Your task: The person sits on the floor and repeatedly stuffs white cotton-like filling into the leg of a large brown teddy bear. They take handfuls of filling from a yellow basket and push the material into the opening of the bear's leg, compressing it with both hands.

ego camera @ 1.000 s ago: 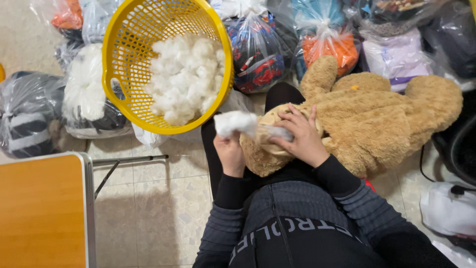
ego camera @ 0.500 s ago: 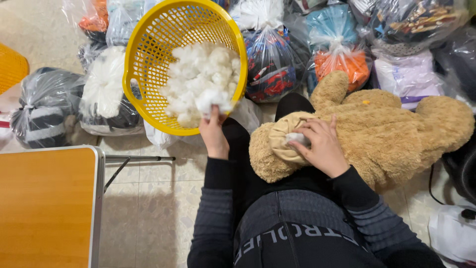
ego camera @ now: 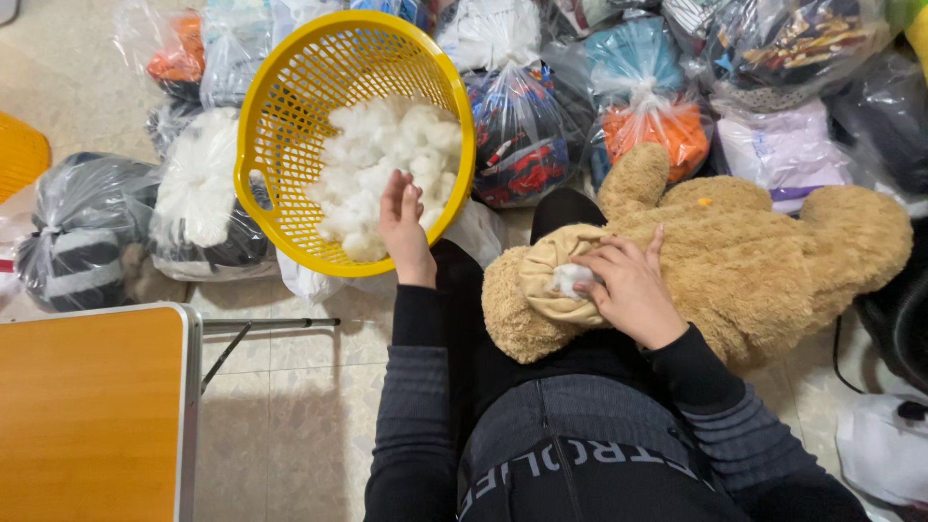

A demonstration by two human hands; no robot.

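Teddy bear (ego camera: 735, 251), tan, laid across lap at 3 o'clock; opening pinched by right hand (ego camera: 633, 290), stuffing partly packed. Left hand (ego camera: 404, 227), spread and empty, placed over white stuffing (ego camera: 387, 164) in yellow basket (ego camera: 280, 116) at 11 o'clock; plenty left.

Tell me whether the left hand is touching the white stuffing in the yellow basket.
Touching. The head view shows the left hand reaching over the yellow basket's rim, its fingers lying on the white stuffing with no gap.
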